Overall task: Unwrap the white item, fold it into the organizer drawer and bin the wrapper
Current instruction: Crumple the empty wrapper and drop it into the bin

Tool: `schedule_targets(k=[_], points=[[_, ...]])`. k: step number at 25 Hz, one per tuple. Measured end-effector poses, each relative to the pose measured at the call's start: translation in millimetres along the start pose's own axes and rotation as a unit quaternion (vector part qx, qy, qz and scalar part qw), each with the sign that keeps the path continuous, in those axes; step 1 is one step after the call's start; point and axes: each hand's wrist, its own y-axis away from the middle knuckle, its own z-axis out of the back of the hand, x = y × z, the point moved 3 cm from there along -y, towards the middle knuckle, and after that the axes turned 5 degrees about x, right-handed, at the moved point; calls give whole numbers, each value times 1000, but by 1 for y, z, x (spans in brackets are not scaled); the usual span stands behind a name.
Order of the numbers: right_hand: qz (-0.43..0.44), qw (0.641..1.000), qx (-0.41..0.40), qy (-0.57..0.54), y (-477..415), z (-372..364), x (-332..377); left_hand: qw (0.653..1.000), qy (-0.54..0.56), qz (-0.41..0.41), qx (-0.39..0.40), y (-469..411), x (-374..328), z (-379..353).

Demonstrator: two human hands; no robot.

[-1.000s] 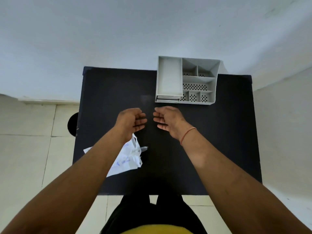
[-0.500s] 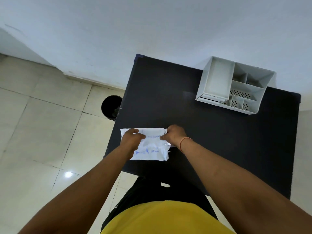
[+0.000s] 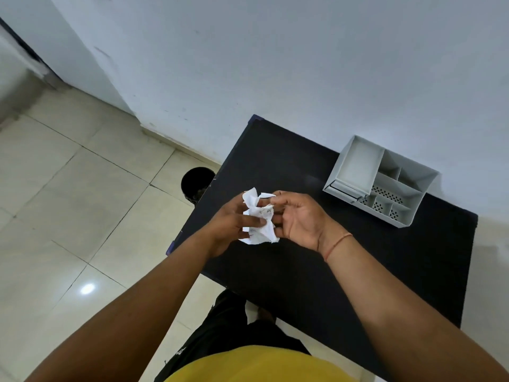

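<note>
Head view looks down on a black rectangular table (image 3: 316,271) set against a pale blue-grey wall (image 3: 275,64), with cream floor tiles (image 3: 82,216) to its left. Both bare hands are raised above the table's left edge, and between them is a crumpled white wrapper with faint blue print (image 3: 259,219). The left hand (image 3: 234,221) grasps the wrapper from the left, its thumb pressed across the front of the crumpled sheet. The right hand (image 3: 297,219) grasps it from the right, palm turned up toward the camera, fingertips pinching the wrapper's upper and right folds. A thin orange thread band (image 3: 337,245) circles the right wrist. Whether anything is inside the wrapper cannot be told.

At the table's far right corner, by the wall, stands a light grey plastic desk organizer (image 3: 382,183) with a long open tray on its left side, several smaller compartments with perforated floors on its right, and a shallow drawer front (image 3: 344,188) low at its near left side. On the floor, just beside the table's left edge, sits a round black bin (image 3: 197,183), partly hidden by the tabletop. At the bottom appear a yellow shirt (image 3: 256,365) and black trousers (image 3: 228,326).
</note>
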Motion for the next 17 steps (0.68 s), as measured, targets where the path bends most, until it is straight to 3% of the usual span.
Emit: schedule_targets(k=[4,8,9,11,14,15,17], points=[[9,1000,21,-14,23,-15,-10,995,97,-27,-12,43,-1,-25],[76,977,-149,134,37,-24,-12,982,79,-27,-170,74,3,-18],[94,961,-200,164,39,-22,-11,975,117,-27,-189,79,2,-9],[84,945,-240,208,39,-23,-14,956,247,-52,-151,88,-3,9],[-4,969,-153,194,21,-52,-24,920,368,-105,-88,104,-14,44],[-9,979,-120,166,11,-69,-28,924,354,-105,-101,106,-15,56],[32,990,-92,104,-14,-104,-29,956,191,-76,-208,109,-15,83]])
